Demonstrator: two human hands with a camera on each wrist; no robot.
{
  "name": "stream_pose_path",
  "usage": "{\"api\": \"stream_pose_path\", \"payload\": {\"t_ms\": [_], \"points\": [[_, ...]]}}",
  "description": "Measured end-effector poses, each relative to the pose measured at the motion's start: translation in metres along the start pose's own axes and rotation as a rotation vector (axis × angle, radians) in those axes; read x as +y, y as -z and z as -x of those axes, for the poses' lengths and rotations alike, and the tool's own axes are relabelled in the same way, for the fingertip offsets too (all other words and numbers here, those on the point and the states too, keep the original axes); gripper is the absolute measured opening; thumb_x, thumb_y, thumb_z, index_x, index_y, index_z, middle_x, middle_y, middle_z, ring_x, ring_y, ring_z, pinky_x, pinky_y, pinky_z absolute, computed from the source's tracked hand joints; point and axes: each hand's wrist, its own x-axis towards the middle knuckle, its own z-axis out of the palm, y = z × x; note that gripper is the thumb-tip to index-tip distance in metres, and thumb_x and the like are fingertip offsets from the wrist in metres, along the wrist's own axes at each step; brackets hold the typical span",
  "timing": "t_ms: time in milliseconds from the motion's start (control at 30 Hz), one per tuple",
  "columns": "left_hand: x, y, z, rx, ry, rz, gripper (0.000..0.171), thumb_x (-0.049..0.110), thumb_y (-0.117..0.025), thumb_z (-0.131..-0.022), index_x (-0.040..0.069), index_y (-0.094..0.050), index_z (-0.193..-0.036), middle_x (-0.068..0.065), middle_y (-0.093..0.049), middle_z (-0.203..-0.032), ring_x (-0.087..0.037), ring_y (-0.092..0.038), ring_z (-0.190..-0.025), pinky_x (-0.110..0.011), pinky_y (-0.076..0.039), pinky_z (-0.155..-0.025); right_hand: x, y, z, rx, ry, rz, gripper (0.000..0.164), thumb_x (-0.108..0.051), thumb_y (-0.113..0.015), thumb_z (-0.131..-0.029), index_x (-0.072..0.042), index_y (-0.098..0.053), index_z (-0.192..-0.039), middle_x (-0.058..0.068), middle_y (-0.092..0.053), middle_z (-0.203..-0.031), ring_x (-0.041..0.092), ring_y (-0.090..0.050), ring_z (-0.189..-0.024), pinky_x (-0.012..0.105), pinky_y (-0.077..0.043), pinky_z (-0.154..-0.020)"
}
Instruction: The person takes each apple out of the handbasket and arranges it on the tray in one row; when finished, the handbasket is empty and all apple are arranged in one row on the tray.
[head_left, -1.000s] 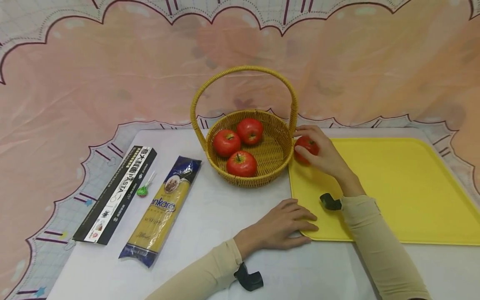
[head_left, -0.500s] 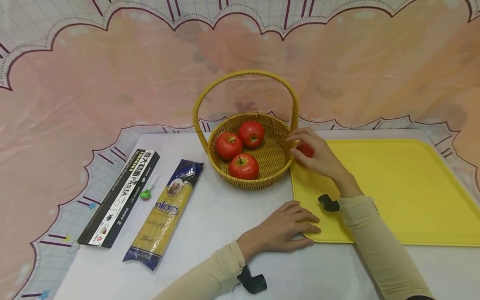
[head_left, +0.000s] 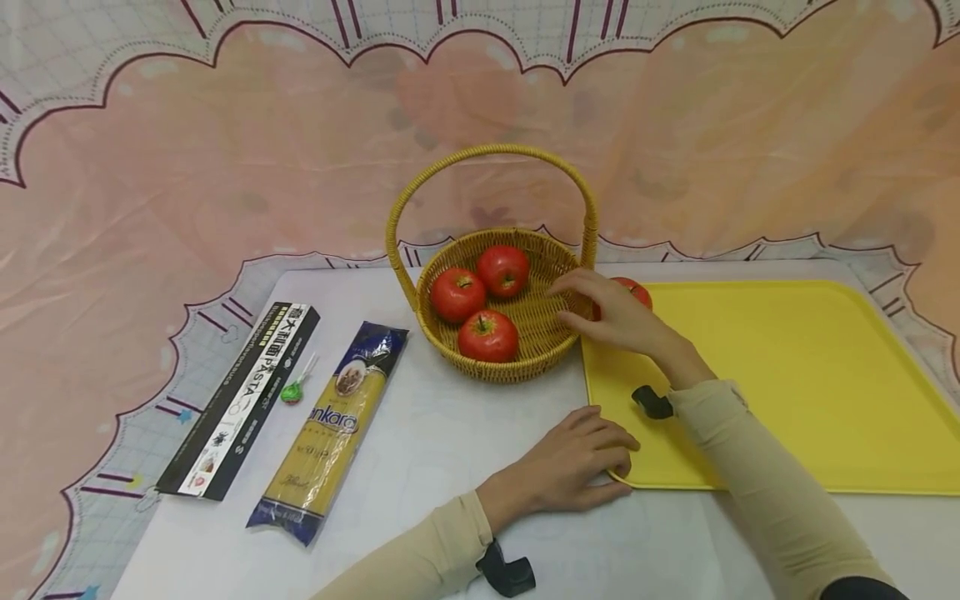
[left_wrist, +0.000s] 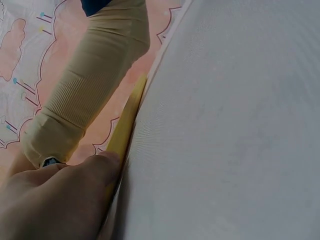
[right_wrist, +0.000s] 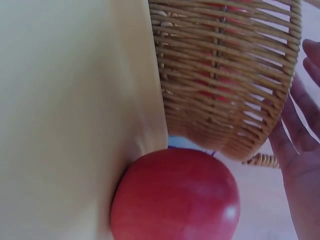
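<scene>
At the left of the frame a black pasta box [head_left: 236,404] lies slanting on the white desk [head_left: 427,492], then a green lollipop [head_left: 292,392] and a bag of pasta [head_left: 333,429], all apart from the hands. In the middle stands a basket [head_left: 517,372] holding three apples [head_left: 487,337], gathered towards its left side. Below and right of it, the left hand [head_left: 562,460] rests at the lower left corner of a yellow tray [head_left: 795,383], its fingers loosely bent over the edge. Further right, the right hand [head_left: 618,315] reaches over the basket's right rim, fingers parted and lightly curved, gripping nothing. Behind it, partly hidden, a fourth apple [head_left: 636,291] sits at the tray's upper left corner. Judging by this layout, the work seems partway: one apple is out on the tray, three are in the basket, and none is in hand.
</scene>
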Motion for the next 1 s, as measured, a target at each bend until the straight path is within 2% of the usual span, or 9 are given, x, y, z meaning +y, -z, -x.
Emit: {"api": "stream_pose_path", "payload": {"t_ms": [233, 333, 500, 733, 1000], "points": [[0.001, -0.001, -0.001, 0.002, -0.011, -0.005, 0.019, 0.044, -0.056, -0.092, 0.026, -0.06, -0.093, 0.011, -0.058, -0.126, -0.006, -0.045, -0.124, -0.033, -0.021, -0.117, -0.005, -0.011, -0.009, -0.099, 0.004, -0.006, 0.038, -0.015, -0.072, -0.084, -0.009, -0.058, -0.119, 0.004, -0.061, -0.117, 0.022, -0.055, -0.111, 0.045, -0.046, -0.095], [0.002, -0.002, -0.001, 0.0, -0.017, -0.012, 0.018, 0.044, -0.056, -0.092, 0.027, -0.061, -0.093, 0.011, -0.058, -0.126, -0.006, -0.045, -0.124, -0.033, -0.022, -0.117, -0.006, -0.017, -0.014, -0.153, 0.002, -0.008, 0.041, -0.019, -0.071, -0.085, -0.008, -0.056, -0.121, 0.003, -0.06, -0.118, 0.022, -0.055, -0.112, 0.045, -0.046, -0.096], [0.004, -0.003, -0.001, 0.008, -0.038, -0.01, 0.017, 0.042, -0.056, -0.093, 0.025, -0.059, -0.091, 0.011, -0.058, -0.126, -0.006, -0.046, -0.124, -0.029, -0.024, -0.116, -0.007, -0.022, -0.019, -0.208, -0.01, -0.025, 0.047, -0.022, -0.072, -0.084, -0.007, -0.054, -0.125, 0.008, -0.058, -0.124, 0.025, -0.053, -0.117, 0.044, -0.044, -0.1], [0.005, -0.002, -0.001, 0.015, -0.043, 0.0, 0.018, 0.042, -0.057, -0.092, 0.025, -0.057, -0.09, 0.012, -0.059, -0.126, -0.005, -0.047, -0.124, -0.026, -0.024, -0.115, -0.011, -0.027, -0.027, -0.273, -0.032, -0.048, 0.059, -0.038, -0.071, -0.083, -0.013, -0.05, -0.132, 0.003, -0.052, -0.132, 0.02, -0.048, -0.123, 0.041, -0.042, -0.103], [0.001, 0.001, 0.0, 0.036, -0.046, 0.001, 0.017, 0.041, -0.058, -0.092, 0.025, -0.058, -0.09, 0.011, -0.059, -0.124, -0.007, -0.047, -0.121, -0.025, -0.026, -0.113, -0.015, -0.037, -0.041, -0.35, -0.043, -0.035, 0.068, -0.047, -0.07, -0.081, -0.02, -0.042, -0.138, -0.003, -0.046, -0.136, 0.018, -0.046, -0.125, 0.04, -0.042, -0.104]]}}
